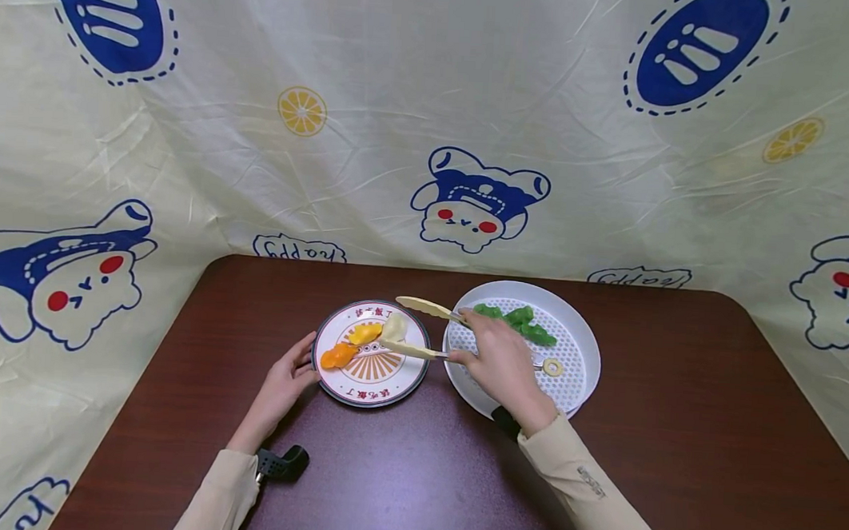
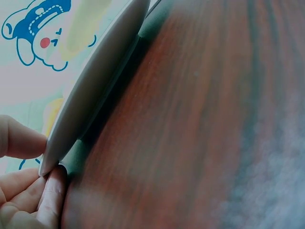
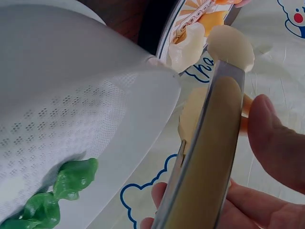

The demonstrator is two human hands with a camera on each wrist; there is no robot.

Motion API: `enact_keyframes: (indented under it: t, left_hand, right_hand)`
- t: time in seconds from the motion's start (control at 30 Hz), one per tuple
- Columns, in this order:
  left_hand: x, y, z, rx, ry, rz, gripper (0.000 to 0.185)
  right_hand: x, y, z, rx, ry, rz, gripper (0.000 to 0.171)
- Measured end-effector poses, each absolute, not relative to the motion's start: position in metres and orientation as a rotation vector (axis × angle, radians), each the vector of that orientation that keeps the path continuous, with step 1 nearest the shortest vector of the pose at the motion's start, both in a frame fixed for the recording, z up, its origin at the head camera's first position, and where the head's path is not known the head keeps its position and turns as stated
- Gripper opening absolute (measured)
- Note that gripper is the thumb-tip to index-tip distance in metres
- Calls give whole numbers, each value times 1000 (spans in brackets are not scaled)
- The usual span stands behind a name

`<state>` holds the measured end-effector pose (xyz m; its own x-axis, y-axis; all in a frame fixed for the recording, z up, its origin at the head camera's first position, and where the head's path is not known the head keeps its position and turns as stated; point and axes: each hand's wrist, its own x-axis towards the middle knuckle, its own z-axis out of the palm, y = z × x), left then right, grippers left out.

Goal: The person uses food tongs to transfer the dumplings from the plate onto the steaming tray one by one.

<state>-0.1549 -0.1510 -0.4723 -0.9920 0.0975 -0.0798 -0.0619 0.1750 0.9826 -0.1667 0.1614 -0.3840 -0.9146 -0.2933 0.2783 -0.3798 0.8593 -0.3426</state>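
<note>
My left hand (image 1: 289,382) pinches the left rim of a small round plate (image 1: 407,374), thumb above and fingers beneath in the left wrist view. On the plate lie an orange dumpling (image 1: 339,356), a yellow dumpling (image 1: 366,334) and a white dumpling (image 1: 395,327). My right hand (image 1: 502,365) holds metal tongs (image 3: 202,157) with cream-coloured tips pointing left over the plate. Their arms are spread, and the white dumpling sits near the lower tip; whether they touch is unclear. Several green dumplings (image 1: 519,316) lie in a white perforated basket (image 1: 588,362) under the right hand.
Dark brown wooden table (image 1: 676,406) carries the plate and basket side by side near its far edge. Behind it hangs a pale printed sheet (image 1: 371,190). A black strap (image 1: 283,463) with a device is on the left wrist.
</note>
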Motion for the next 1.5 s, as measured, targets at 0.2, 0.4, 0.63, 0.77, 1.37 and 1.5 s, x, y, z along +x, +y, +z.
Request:
enact_keyframes:
  t: [0.2,0.4,0.63,0.77,1.37,1.5]
  left_hand:
    - [-156,-151,-473,18,2316,1928,65]
    - [-156,-150,-473,18,2307,1935,65]
    - [-155,-149,-472,5,2318,1929,65]
    - [-155,-149,-472,12,2317,1930,65]
    - [-156,-151,-473,13,2313,1935,65]
    - [-155,-151,-473,16,2318,1930,65]
  right_hand:
    - [-172,154,-382,542,-2850,487,67]
    - [-175,149,-380,538,-2879,434,66]
    - [-178,144,-381,549,-2901,404,65]
    - [-180,143,-382,541,-2922,394,62]
    - [-176,151,-381,514,-2870,462,53]
    - [-171,157,-377,491,-2868,532,54]
